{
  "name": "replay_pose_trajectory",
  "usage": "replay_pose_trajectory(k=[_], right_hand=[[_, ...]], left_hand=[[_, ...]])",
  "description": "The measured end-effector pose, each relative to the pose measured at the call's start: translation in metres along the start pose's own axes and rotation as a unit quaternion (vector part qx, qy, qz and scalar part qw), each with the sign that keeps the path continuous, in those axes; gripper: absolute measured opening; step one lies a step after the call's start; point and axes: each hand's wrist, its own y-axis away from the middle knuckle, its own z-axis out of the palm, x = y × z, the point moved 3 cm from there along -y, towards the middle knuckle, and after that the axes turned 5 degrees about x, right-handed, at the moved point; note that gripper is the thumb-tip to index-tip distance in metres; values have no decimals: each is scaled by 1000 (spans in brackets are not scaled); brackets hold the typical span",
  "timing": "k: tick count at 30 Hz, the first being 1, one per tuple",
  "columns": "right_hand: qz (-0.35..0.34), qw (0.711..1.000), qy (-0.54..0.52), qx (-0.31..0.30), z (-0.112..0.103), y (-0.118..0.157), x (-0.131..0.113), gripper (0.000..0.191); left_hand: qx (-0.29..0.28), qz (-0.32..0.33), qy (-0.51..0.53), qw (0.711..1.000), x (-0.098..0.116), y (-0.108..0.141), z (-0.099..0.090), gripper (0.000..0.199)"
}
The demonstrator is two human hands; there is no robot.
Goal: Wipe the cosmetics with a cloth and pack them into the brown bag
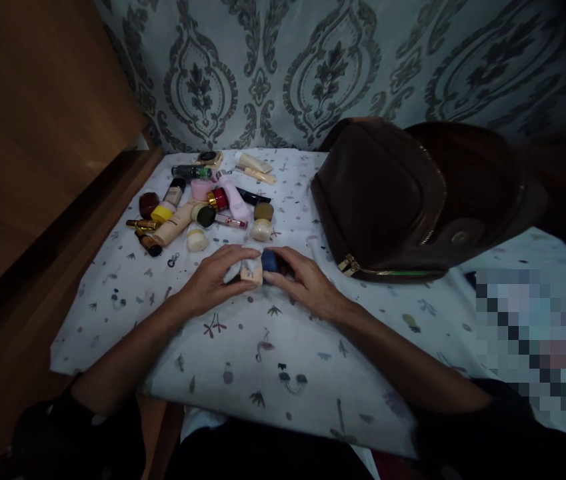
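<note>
Partly covered at the centre of the frame: a small peach container (251, 274), pinched between thumb and fingers of the left hand (215, 277), with a pale piece (233, 271) inside the curl, too dim to identify. Just beside, a dark blue piece (269, 261), pinched in the right hand (307, 281); impossible to tell whether joined to the peach container. Masked by coarse pixels at lower right. Cut off below: dark sleeves (87, 423). Left of centre, jumbled cosmetics (206, 215), labels unreadable. Filling upper right, a brown bag (377, 190), far side lost in shadow.
</note>
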Motion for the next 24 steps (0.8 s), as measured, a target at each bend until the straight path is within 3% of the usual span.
replay_pose_trajectory(k=[5,14,24], right_hand=[[-26,999,-20,-13,1,1,2,71],[-8,999,-32,-12,0,1,1,60],[-6,1000,-16,17,1,0,2,60]], left_hand=[[20,14,13,1000,3,0,-1,31],[72,52,-7,996,5,-2,-4,22],[60,119,-61,989,15,1,1,19]])
